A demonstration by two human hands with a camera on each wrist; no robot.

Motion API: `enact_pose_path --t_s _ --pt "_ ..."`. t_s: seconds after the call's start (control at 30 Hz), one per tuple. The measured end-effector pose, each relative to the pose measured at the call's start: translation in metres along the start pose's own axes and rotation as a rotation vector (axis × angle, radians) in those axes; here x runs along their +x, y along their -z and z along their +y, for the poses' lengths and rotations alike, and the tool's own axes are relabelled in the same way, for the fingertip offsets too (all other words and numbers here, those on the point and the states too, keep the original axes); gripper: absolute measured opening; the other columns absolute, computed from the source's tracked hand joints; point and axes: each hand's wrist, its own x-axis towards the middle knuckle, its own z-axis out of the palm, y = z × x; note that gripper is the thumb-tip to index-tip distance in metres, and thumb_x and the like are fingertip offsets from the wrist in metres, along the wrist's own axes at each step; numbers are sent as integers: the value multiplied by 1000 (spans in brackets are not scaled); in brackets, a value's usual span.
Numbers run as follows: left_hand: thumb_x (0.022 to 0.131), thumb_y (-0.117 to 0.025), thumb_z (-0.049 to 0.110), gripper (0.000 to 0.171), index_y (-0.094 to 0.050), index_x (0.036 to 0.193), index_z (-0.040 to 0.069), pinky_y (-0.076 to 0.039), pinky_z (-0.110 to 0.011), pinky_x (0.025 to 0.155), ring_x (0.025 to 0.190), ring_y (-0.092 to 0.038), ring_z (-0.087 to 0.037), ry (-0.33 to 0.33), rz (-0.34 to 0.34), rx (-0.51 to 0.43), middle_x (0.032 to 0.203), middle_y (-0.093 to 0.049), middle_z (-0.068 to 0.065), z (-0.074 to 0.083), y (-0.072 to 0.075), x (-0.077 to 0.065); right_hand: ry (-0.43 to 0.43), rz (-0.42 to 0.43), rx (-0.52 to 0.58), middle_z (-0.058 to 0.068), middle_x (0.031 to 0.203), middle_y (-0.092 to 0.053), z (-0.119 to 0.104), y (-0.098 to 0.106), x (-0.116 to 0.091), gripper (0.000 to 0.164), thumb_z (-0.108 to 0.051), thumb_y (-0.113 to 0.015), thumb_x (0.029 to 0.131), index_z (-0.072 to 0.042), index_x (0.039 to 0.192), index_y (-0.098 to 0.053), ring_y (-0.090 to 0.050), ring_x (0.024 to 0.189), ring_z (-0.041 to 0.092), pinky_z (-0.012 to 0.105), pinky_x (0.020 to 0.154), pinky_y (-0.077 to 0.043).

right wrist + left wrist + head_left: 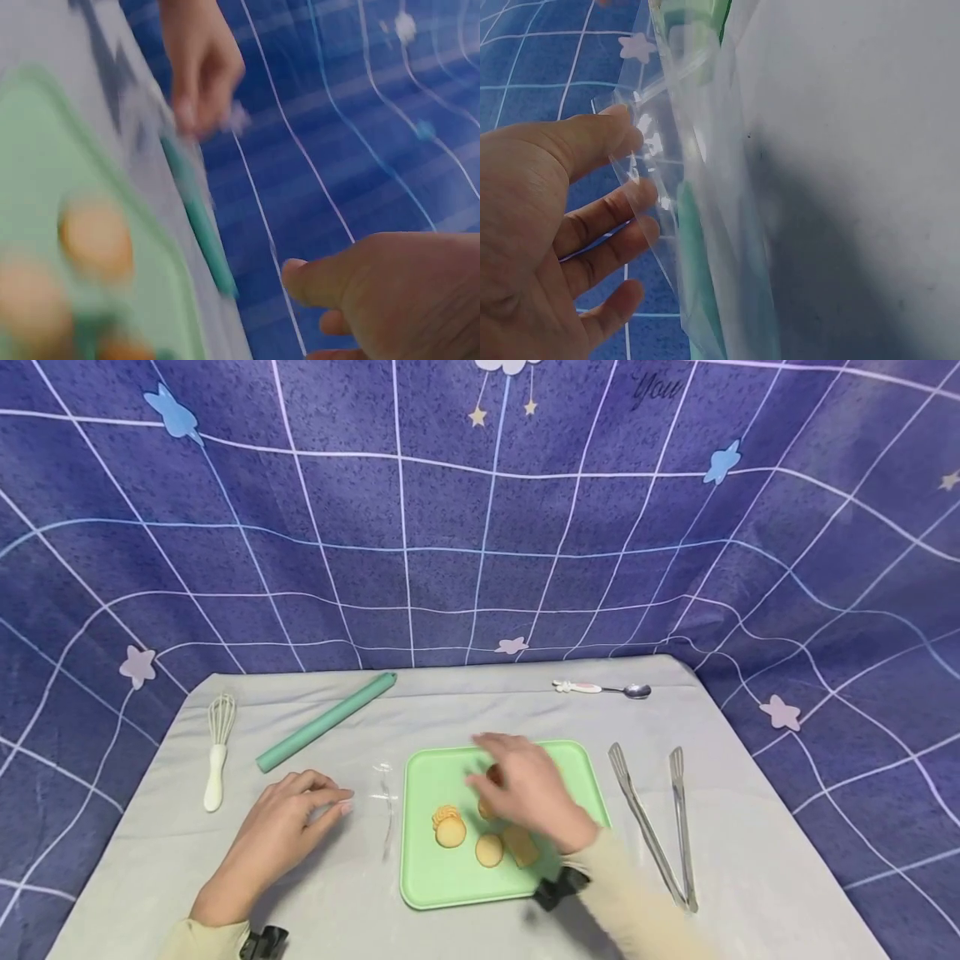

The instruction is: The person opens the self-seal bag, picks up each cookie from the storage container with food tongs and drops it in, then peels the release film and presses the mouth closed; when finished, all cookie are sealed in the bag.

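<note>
Our left hand [281, 827] pinches a clear bag [384, 802] at nine o'clock of the green tray [427, 893]. Our right hand [525, 789] hovers over the biscuits [450, 827], fingers spread and seemingly holding nothing, though blurred.

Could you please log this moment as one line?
left hand: pinches clear bag | right hand: over green tray, biscuits beneath, grip unclear
</note>
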Motion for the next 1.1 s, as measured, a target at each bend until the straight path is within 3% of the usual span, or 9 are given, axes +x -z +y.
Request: enact_pose_path --t_s 0.13,0.3,0.43,0.53,0.67,0.77,0.97,1.1 --pt "82 -73 30 18 -75 99 25 -39 -43 76 88 -53 -16 -3 -4 -8 96 -59 8 2 -1 0 -159 115 2 5 119 -61 55 34 -42 56 -45 -65 86 -16 132 -54 -58 100 23 43 83 -47" --pt "82 -73 31 19 -75 100 24 -39 -42 76 89 -53 -16 -14 -12 -16 96 -59 7 3 -4 -1 -355 182 -95 8 107 -61 110 63 -112 63 -40 -70 82 -11 134 -51 -55 90 27 49 63 -47" --pt "82 -73 30 20 -74 101 24 -38 -42 79 91 -54 -16 -6 -17 -27 97 -59 9 1 -6 -3 -508 148 -152 19 110 -51 133 68 -161 83 -53 -72 76 -5 138 -44 -47 95 37 55 58 -42" --pt "82 -73 30 20 -74 101 24 -37 -42 81 91 -54 -16 4 -16 -45 98 -59 10 -1 -7 -4 -571 87 -148 22 105 -51 140 63 -186 94 -60 -71 72 3 137 -42 -49 90 38 53 57 -42" --pt "82 -73 30 20 -73 102 24 -37 -43 82 93 -55 -17 3 -6 -72 99 -59 10 0 -6 -1 -608 47 -100 13 86 -53 142 59 -201 91 -58 -70 75 9 132 -45 -50 72 24 39 55 -41" --pt "81 -75 27 20 -73 101 23 -38 -43 81 92 -55 -17 -3 5 -94 99 -60 10 3 -5 2 -622 33 -68 8 85 -53 142 61 -203 84 -54 -68 79 7 132 -46 -48 69 18 34 57 -39" --pt "82 -74 29 19 -73 101 26 -38 -41 81 91 -55 -14 -27 -3 -126 99 -59 13 5 -5 1 -560 50 -65 18 105 -56 150 63 -209 73 -34 -74 77 8 130 -46 -54 88 29 47 72 -43" --pt "82 -74 27 20 -72 101 30 -37 -40 82 93 -54 -11 -35 3 -137 100 -58 14 3 -2 1 -533 65 -59 22 109 -53 155 64 -209 71 -23 -75 74 8 130 -46 -52 95 37 53 76 -41"
